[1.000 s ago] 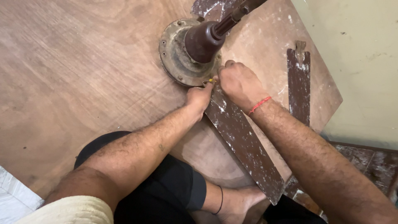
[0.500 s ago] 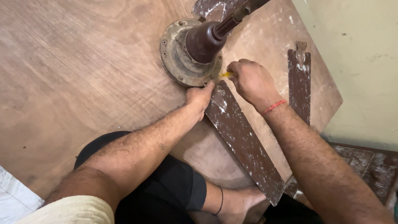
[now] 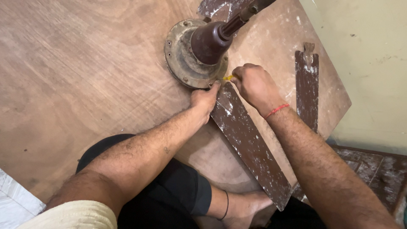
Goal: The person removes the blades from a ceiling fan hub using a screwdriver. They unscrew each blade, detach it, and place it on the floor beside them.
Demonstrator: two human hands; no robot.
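A brown ceiling fan motor [image 3: 197, 53] with its down rod lies on a plywood board [image 3: 76, 72]. A brown, paint-spattered fan blade [image 3: 248, 142] runs from the motor's rim toward me. My left hand [image 3: 204, 98] presses on the blade's inner end where it meets the motor. My right hand [image 3: 253, 85] is closed around a small tool with a yellow handle [image 3: 228, 78], its tip at the blade's joint with the motor rim. The tool's tip is hidden by my fingers.
A second loose brown blade [image 3: 307, 87] lies on the board to the right. Another blade end [image 3: 214, 7] shows behind the motor. A pale wall stands at right, with dark tiles [image 3: 377, 169] below it. My folded legs and bare foot [image 3: 241, 208] rest at the board's near edge.
My right hand has shifted slightly away from the motor rim and back, turning the yellow-handled tool. My left hand has stayed pressed on the blade's end.
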